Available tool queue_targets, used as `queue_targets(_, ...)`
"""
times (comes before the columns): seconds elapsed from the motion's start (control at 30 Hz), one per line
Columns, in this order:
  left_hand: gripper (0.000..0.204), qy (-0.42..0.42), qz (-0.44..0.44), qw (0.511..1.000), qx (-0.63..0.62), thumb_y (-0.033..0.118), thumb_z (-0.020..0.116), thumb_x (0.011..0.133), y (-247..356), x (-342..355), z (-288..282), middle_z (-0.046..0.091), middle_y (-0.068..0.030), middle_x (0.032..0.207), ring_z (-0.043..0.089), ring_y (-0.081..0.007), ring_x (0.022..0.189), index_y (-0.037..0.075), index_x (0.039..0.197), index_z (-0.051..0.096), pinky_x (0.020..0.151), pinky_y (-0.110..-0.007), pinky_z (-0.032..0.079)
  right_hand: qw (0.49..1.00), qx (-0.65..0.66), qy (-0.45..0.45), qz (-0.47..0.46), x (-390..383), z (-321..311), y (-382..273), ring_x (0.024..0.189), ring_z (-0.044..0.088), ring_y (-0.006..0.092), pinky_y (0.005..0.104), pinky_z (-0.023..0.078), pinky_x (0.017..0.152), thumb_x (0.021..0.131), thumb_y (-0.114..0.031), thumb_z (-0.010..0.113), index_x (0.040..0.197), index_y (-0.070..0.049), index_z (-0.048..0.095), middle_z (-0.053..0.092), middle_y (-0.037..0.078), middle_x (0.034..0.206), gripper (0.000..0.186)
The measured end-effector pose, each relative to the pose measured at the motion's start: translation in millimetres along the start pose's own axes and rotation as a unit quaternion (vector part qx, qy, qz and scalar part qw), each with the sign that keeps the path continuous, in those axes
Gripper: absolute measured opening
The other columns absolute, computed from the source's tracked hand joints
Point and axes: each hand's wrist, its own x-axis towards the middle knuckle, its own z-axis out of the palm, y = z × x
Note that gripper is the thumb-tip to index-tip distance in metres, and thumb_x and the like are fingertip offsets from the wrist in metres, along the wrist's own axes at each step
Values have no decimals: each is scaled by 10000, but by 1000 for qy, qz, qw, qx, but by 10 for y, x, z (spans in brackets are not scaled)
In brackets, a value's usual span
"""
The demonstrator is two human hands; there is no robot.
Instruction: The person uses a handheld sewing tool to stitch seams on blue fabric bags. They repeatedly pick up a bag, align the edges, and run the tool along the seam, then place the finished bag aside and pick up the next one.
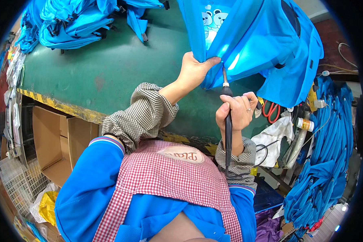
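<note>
A bright blue fabric piece [266, 44], with panels, folds and two printed cartoon bears, is spread at the far right of the green table. My left hand [194, 69] pinches its near edge between thumb and fingers. In my right hand [238, 109] is a soldering iron [228, 135] with a black handle, held upright like a pen. Its thin metal tip points away from me and meets the fabric just right of my left thumb. Whether the tip presses into the cloth or only touches it, I cannot tell.
Folded blue fabric pieces [74, 34] are heaped at the far left. Red-handled scissors [271, 113], a white cloth [275, 139] and a small bottle [305, 124] lie at right. Blue bundles [324, 149] hang beyond. A cardboard box [48, 141] stands below the striped table edge [60, 104].
</note>
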Motion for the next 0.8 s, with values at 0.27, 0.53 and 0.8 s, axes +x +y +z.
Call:
queue_targets(0.27, 405, -9, -17, 998, -54, 118, 685, 836, 54, 53, -91, 616, -122, 1106, 609, -128, 899, -30, 1170, 512, 699, -275, 520, 998, 62, 13, 17, 215, -264, -55, 609, 541, 193, 441, 442, 855, 900, -209, 575, 924, -35, 617, 560, 55, 680, 180)
queue_targets(0.53, 329, 60, 170, 980, 79, 32, 707, 735, 410, 157, -390, 604, -45, 901, 587, -105, 830, 10, 1005, 520, 671, -238, 512, 995, -44, 39, 85, 407, 543, 644, 1325, 339, 429, 424, 312, 1065, 796, -52, 688, 1162, -33, 459, 340, 337, 1399, 432)
queue_targets(0.8, 218, -24, 151, 957, 248, 75, 723, 767, 376, 272, -381, 688, -63, 858, 624, -101, 744, -3, 957, 651, 665, -261, 511, 994, 24, 91, 50, 378, 97, 403, 1095, 571, 393, 445, 406, 961, 911, -141, 605, 1085, -4, 468, 563, 263, 1170, 261)
